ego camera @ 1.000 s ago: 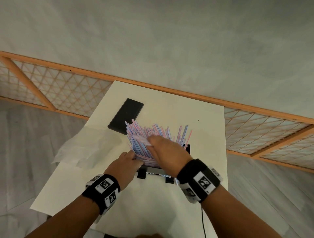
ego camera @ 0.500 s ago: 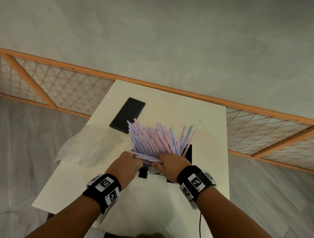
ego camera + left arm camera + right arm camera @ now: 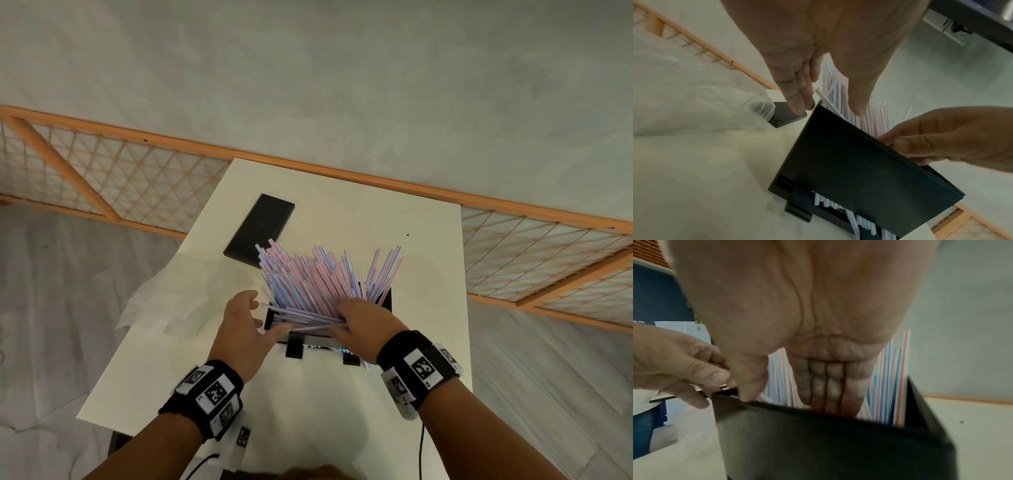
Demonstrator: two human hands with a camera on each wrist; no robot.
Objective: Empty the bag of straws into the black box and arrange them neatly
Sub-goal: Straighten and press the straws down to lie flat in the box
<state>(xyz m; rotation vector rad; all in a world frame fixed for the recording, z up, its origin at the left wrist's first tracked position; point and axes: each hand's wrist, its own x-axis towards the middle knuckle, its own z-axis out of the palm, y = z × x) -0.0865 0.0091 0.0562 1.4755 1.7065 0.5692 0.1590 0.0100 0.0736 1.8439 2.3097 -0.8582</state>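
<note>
Several pink-and-blue striped straws (image 3: 325, 277) stand fanned out in the black box (image 3: 385, 296) on the white table (image 3: 342, 411); a few lie crosswise at its near rim. My right hand (image 3: 342, 313) rests on their near side. In the right wrist view its straight, closed fingers (image 3: 826, 386) press against the straws (image 3: 898, 378) inside the box (image 3: 818, 443). My left hand (image 3: 263, 313) hovers open at the box's left corner, holding nothing. In the left wrist view, the left hand (image 3: 828, 110) points its fingers down past the box (image 3: 859, 162).
The box's flat black lid (image 3: 260, 229) lies at the far left of the table. The empty clear plastic bag (image 3: 161, 301) is crumpled over the table's left edge. An orange-framed lattice screen (image 3: 102, 171) runs behind the table.
My right hand drew back from the top of the straws to their near side. My left hand has let go of the crosswise straws, opened and shifted slightly left.
</note>
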